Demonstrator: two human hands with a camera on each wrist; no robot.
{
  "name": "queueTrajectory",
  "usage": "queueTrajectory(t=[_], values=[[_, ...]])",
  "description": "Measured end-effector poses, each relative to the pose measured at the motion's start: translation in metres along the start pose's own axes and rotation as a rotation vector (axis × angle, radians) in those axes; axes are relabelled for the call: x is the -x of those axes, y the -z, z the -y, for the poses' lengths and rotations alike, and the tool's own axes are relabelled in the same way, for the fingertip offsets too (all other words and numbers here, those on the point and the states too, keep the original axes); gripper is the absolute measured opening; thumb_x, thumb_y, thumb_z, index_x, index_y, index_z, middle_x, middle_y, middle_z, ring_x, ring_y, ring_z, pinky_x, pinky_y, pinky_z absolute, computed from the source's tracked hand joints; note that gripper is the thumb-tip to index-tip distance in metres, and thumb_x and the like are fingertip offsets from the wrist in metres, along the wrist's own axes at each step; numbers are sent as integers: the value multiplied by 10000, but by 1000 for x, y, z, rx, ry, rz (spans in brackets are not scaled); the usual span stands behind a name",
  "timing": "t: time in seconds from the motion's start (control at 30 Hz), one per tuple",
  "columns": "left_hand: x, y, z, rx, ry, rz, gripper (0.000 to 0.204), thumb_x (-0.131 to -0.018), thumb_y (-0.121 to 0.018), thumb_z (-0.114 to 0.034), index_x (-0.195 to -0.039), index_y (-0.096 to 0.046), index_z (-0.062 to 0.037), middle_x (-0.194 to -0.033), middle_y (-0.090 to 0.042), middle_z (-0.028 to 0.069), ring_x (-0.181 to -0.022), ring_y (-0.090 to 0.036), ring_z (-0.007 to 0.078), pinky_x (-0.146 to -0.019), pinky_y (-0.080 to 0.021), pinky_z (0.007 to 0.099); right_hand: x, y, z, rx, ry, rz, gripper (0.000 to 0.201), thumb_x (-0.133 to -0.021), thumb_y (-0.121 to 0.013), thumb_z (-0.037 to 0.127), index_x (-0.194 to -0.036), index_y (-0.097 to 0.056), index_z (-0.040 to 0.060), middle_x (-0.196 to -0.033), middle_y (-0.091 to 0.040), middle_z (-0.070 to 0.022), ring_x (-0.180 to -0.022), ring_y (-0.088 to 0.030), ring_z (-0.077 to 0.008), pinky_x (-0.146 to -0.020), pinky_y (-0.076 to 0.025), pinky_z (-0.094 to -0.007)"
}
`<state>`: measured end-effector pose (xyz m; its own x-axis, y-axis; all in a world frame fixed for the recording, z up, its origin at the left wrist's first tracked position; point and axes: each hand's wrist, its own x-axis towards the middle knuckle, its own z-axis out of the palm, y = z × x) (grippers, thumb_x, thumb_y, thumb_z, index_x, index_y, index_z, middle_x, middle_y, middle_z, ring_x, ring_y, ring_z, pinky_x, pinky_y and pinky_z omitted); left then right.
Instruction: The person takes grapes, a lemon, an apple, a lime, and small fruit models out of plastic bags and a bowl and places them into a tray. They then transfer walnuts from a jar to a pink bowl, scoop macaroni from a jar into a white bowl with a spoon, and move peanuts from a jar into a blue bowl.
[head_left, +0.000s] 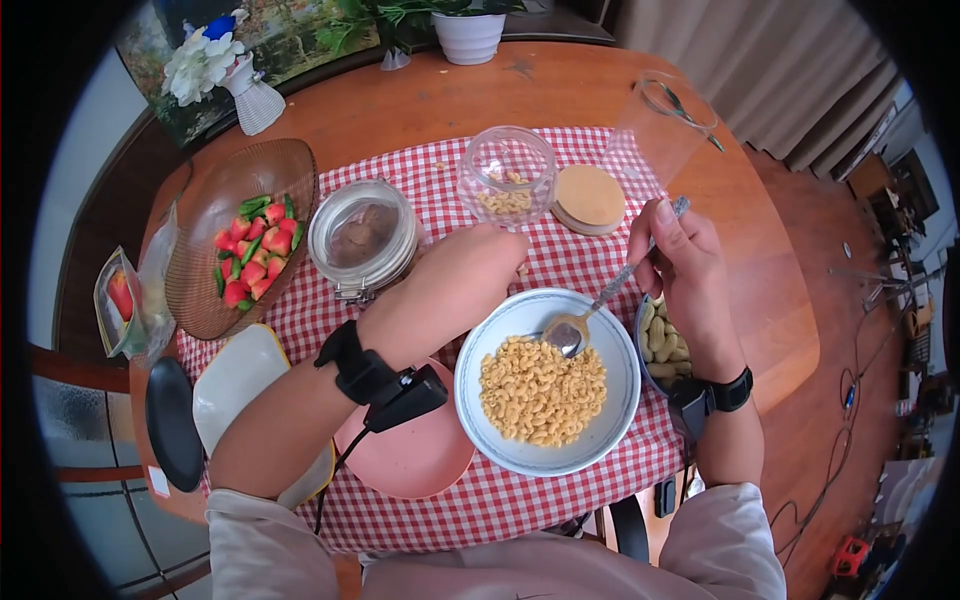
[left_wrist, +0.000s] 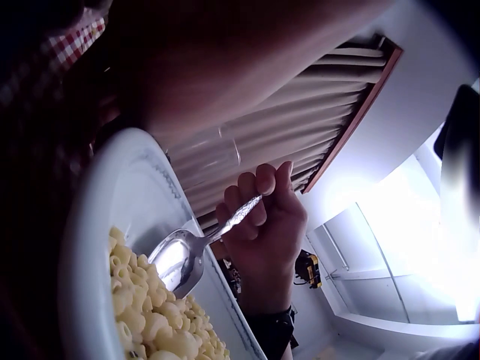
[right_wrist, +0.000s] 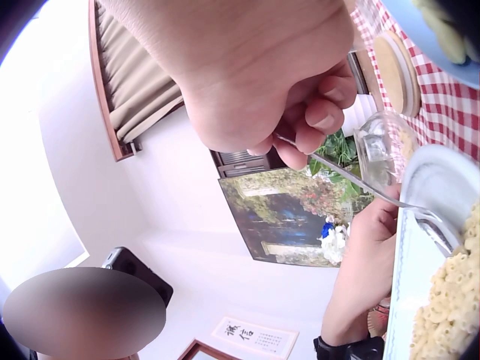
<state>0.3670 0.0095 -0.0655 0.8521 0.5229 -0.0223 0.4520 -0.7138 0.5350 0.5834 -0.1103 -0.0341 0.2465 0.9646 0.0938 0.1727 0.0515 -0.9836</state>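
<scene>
A white bowl [head_left: 626, 430] with a blue-lined rim holds small curled macaroni [head_left: 545, 392]. My right hand [head_left: 690, 270] pinches the patterned handle of a metal spoon [head_left: 568, 333] above the bowl's right side, palm partly turned up. The spoon slants down, its head inside the bowl at the edge of the macaroni. My left hand [head_left: 488, 258] is right at the bowl's far left rim, back of the hand up. In the right wrist view, the left hand [right_wrist: 375, 225] shows just behind the rim; its fingers are mostly hidden, and I cannot tell whether they grip it.
Beyond the bowl stand a glass jar [head_left: 508, 165] with some macaroni, a wooden lid [head_left: 588, 198] and a clear glass [head_left: 660, 130]. A clamp jar [head_left: 362, 235], a strawberry-and-pepper basket [head_left: 190, 265] and a pink plate [head_left: 410, 470] lie left. A peanut bowl [head_left: 662, 345] sits right.
</scene>
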Motion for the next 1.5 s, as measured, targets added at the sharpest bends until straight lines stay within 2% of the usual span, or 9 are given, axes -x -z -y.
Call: queueTrajectory(t=[0.17, 0.37, 0.5, 0.63, 0.9, 1.03, 1.1, 1.2, 1.5], values=[[-6, 2, -2, -95, -187, -62, 206, -879, -681, -121, -806, -669, 71, -747, -664, 253, -737, -678, 419, -664, -545, 483, 0, 1, -1, -4, -11, 2, 562, -1087, -465, 447, -739, -648, 45, -562, -526, 2, -498, -463, -70, -482, -329, -232], [-19, 10, -11, -118, -150, 54, 223, -803, -695, -117, -684, -648, 65, -721, -663, 247, -711, -680, 399, -627, -536, 480, -1, 1, 0, -14, -15, 0, 563, -1084, -468, 451, -735, -643, 46, -573, -532, 6, -504, -472, -68, -486, -337, -228], [-16, 27, -20, -150, -151, -30, 183, -811, -683, -114, -732, -650, 48, -712, -666, 216, -666, -680, 355, -613, -533, 445, -2, 2, -2, -2, -19, -17, 559, -1081, -471, 449, -734, -641, 46, -577, -535, 7, -508, -479, -65, -488, -341, -224], [-25, 74, -24, 92, -197, -278, 151, -856, -697, -144, -871, -662, 1, -685, -673, 113, -595, -650, 214, -567, -499, 350, -1, 4, -1, -25, -13, 17, 571, -1079, -476, 464, -730, -644, 45, -574, -537, 4, -511, -485, -67, -487, -349, -222], [-64, 123, 33, 39, 91, -21, 186, -922, -699, -164, -935, -692, 22, -769, -707, 62, -589, -617, 146, -546, -476, 299, -1, 7, -2, -14, -29, 26, 551, -1084, -471, 457, -760, -655, 52, -580, -544, 6, -523, -490, -64, -501, -362, -219], [-88, 125, 88, -73, 84, 101, 190, -936, -695, -172, -958, -689, 16, -802, -712, 88, -600, -651, 151, -533, -500, 292, 0, 7, -4, -29, -35, 46, 534, -1092, -460, 442, -780, -651, 52, -603, -545, 12, -525, -476, -59, -505, -363, -218], [-94, 126, 91, -264, 209, 371, 185, -938, -684, -167, -985, -686, 12, -828, -717, 102, -631, -695, 179, -538, -547, 310, 1, 6, -3, -42, -32, 56, 529, -1094, -456, 434, -783, -647, 52, -613, -543, 14, -529, -475, -57, -507, -362, -218], [-102, 120, 97, -263, 258, 560, 169, -923, -676, -144, -1007, -687, 2, -838, -724, 97, -648, -718, 195, -543, -577, 329, 1, 5, 1, -50, -37, 72, 521, -1098, -453, 422, -787, -642, 49, -634, -543, 15, -542, -477, -56, -512, -363, -216], [-126, 110, 87, -289, 326, 640, 188, -887, -708, -155, -882, -735, 32, -761, -724, 88, -625, -685, 201, -532, -562, 341, 2, 4, 2, -62, -46, 84, 518, -1095, -463, 421, -788, -639, 42, -670, -560, 9, -563, -492, -59, -525, -370, -215]])
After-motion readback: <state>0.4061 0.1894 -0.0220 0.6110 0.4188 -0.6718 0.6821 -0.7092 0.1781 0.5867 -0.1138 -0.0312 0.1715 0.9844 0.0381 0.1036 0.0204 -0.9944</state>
